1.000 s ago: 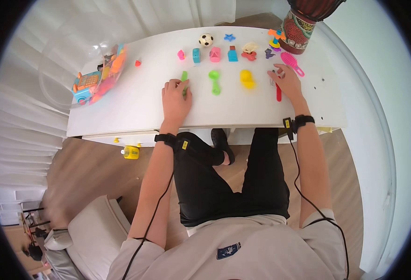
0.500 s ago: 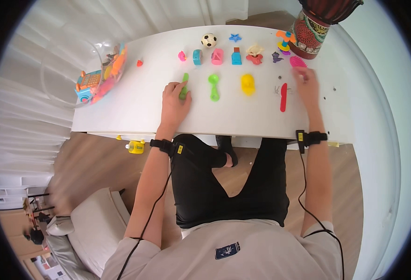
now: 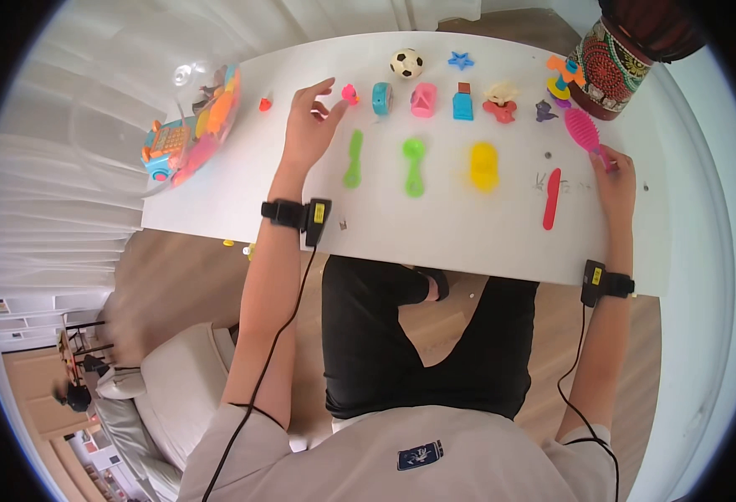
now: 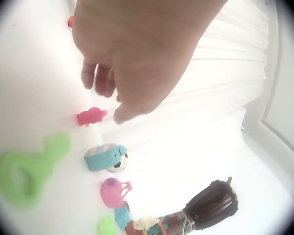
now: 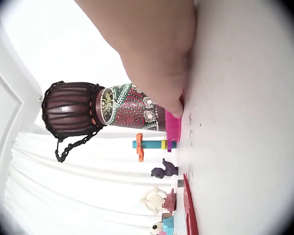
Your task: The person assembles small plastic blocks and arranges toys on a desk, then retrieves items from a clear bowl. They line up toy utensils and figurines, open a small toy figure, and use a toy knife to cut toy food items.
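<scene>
My left hand (image 3: 309, 125) hovers just left of a small pink toy (image 3: 350, 94), thumb and fingers apart, holding nothing. In the left wrist view the hand (image 4: 132, 58) is above the same pink toy (image 4: 91, 116) without touching it. My right hand (image 3: 616, 180) pinches the handle of a pink hairbrush (image 3: 583, 130) at the table's right side. The right wrist view has the hand (image 5: 157, 54) low at the white surface, its fingertips largely hidden, with the brush's bristles (image 5: 173, 128) beyond them. A red stick-shaped toy (image 3: 552, 199) lies left of the right hand.
Across the white table (image 3: 435, 238) lie a green knife-like toy (image 3: 353, 159), a green spoon (image 3: 414, 167) and a yellow toy (image 3: 483, 166). Behind them stand a football (image 3: 406, 64) and several small toys. A clear container (image 3: 109, 134) is far left; a patterned drum (image 3: 609, 71) stands back right.
My left hand has let go of the green knife-like toy and moved up toward the small pink toy. My right hand has moved from the red toy to the hairbrush and taken its handle.
</scene>
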Demonstrator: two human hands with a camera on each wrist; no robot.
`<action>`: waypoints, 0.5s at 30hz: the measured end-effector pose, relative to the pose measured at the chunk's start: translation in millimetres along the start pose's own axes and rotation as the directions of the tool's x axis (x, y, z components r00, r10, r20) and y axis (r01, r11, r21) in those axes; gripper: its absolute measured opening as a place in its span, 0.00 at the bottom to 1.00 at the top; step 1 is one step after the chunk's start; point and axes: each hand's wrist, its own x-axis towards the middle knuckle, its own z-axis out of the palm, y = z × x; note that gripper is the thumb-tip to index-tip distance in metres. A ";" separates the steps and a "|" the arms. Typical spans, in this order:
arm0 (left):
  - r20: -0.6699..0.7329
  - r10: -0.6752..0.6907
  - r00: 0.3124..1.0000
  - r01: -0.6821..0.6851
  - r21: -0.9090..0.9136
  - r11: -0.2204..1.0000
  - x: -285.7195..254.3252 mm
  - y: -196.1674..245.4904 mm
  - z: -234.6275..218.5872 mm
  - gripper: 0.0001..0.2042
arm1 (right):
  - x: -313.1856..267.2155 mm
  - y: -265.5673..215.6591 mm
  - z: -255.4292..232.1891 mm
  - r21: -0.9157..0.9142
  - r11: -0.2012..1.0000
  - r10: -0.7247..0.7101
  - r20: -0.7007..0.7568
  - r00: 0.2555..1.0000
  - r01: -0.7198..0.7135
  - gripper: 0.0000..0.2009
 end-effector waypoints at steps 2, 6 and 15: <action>0.077 0.059 0.995 -0.056 -0.043 0.997 15.0 -7.6 7.9 0.22 | 0.5 5.4 1.3 -0.018 1.000 -0.002 0.040 0.999 0.003 0.16; 0.315 -0.184 0.931 0.202 -0.024 0.979 30.0 -14.5 17.1 0.26 | -4.6 2.5 -6.5 -0.014 0.998 -0.068 0.041 0.997 0.068 0.16; 0.189 -0.121 0.975 0.149 -0.140 0.979 25.7 -28.0 27.5 0.23 | -3.3 -7.9 -4.6 -0.085 0.996 -0.010 0.099 0.995 0.019 0.15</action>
